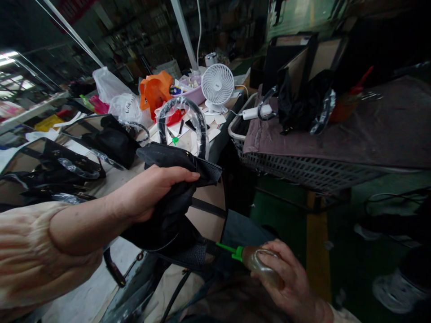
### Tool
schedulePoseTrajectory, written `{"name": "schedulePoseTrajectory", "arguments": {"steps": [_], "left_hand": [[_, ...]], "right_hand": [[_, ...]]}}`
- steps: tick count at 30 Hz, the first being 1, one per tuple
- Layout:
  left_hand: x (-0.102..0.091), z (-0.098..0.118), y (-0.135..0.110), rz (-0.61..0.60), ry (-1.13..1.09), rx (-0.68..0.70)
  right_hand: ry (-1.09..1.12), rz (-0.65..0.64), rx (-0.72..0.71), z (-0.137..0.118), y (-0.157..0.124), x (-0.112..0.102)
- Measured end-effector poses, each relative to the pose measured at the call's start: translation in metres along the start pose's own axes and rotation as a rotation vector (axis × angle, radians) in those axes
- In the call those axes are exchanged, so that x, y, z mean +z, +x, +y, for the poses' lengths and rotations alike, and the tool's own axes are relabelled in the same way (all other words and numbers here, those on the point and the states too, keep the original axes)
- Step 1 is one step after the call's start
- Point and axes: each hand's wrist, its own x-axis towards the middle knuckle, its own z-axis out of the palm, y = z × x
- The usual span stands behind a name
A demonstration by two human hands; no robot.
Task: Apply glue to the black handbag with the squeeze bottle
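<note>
The black handbag [175,197] sits at the desk [111,179] edge, its folded flap gripped by the left hand [151,190], fingers curled over it. The right hand [286,273] wraps a green-nozzled glue bottle [252,260] just below; gluing seems underway, and next needs the nozzle steered to the seam.

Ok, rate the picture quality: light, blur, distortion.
Head view: dim overall, with the background shelves nearly black; the fan and plastic bag are brightest; wide-angle bending curves the edges; the left hand on the black bag is sharp, the right hand with its bottle is softer.
</note>
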Motion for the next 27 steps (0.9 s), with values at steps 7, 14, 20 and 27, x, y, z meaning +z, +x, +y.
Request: {"name": "schedulePoseTrajectory", "arguments": {"steps": [7, 14, 20, 27], "left_hand": [[0.001, 0.001, -0.001, -0.022, 0.004, 0.014], [0.002, 0.003, 0.001, -0.004, 0.000, 0.042], [0.004, 0.007, 0.007, -0.021, -0.019, 0.010], [0.005, 0.010, 0.014, -0.038, -0.052, -0.048]], "right_hand": [[-0.008, 0.071, 0.006, 0.012, 0.014, 0.000], [-0.063, 0.175, 0.013, 0.029, 0.034, -0.001], [0.039, 0.091, 0.031, 0.020, 0.022, -0.002], [0.092, 0.150, 0.116, 0.028, 0.028, 0.000]]}}
